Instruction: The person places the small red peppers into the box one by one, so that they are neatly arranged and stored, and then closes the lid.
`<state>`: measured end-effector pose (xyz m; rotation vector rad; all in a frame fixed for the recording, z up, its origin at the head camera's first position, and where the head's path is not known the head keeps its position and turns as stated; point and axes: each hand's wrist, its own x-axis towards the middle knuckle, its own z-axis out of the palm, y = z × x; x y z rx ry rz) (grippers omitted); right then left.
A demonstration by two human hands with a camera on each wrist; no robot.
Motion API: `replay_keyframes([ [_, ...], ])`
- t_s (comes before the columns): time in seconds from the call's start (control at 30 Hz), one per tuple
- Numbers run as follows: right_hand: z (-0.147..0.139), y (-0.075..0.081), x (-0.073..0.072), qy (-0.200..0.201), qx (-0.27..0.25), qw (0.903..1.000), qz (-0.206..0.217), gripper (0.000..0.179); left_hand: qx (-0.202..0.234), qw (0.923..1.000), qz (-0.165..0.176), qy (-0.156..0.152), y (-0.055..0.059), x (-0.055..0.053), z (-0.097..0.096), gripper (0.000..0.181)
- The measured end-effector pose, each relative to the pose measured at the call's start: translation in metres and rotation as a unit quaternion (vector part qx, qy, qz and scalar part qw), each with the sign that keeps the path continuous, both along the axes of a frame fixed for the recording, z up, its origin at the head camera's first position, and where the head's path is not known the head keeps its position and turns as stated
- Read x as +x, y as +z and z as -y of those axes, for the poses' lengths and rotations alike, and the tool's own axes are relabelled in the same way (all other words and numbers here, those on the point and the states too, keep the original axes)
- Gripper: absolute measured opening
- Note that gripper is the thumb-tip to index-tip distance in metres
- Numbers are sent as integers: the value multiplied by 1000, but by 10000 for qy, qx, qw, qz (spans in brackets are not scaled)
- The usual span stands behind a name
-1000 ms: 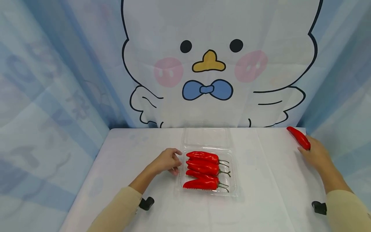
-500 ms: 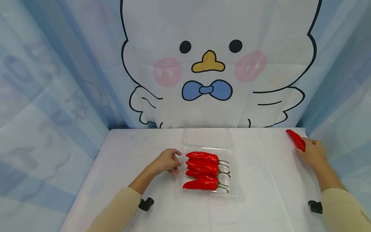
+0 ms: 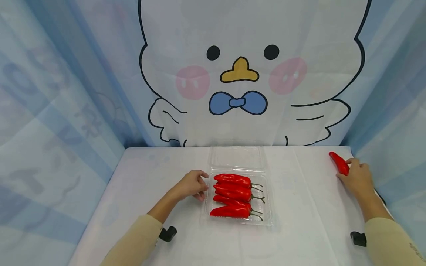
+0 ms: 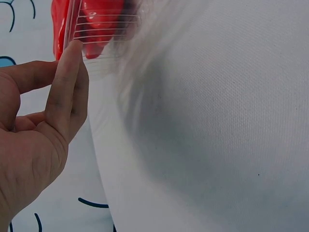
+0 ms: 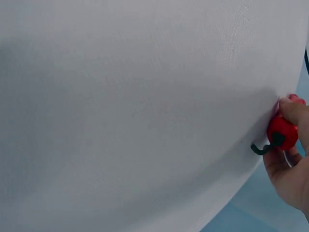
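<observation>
A clear plastic clamshell box (image 3: pixel 267 218) lies with its lid folded back, and several red chili peppers (image 3: pixel 233 192) are lined up in it, stems to the right. At its left edge is my left hand (image 3: pixel 193 184), fairly straight fingertips against the wall, as the left wrist view shows. Far to the right, my right hand (image 3: pixel 357 179) grips one more red chili pepper (image 3: pixel 338 162) between thumb and fingers. Its green stem (image 5: pixel 277 139) faces the camera in the right wrist view, and its tip points to the back of the table.
A white cloth covers the table (image 3: pixel 299 229). Behind it hangs a curtain (image 3: pixel 239 125) printed with a cartoon bird, and blue curtains close off both sides. The transparent lid (image 3: pixel 237 157) reaches to the table's back edge.
My right hand has come slightly left and toward me with the chili pepper, which now sits a little lower in view. My left hand and the box have stayed put.
</observation>
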<state>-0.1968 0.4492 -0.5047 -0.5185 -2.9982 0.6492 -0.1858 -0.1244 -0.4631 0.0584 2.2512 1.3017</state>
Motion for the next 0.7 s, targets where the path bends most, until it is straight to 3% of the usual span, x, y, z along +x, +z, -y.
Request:
replay_keyframes([
  [0.23,4,5,2,-66,-77,9999,105,77,-40,10000,-41,-6,2,1,0,45],
  [0.7,2,1,10,75,-143,9997,-172,71,-27,10000,-43,-27,4,1,0,45],
])
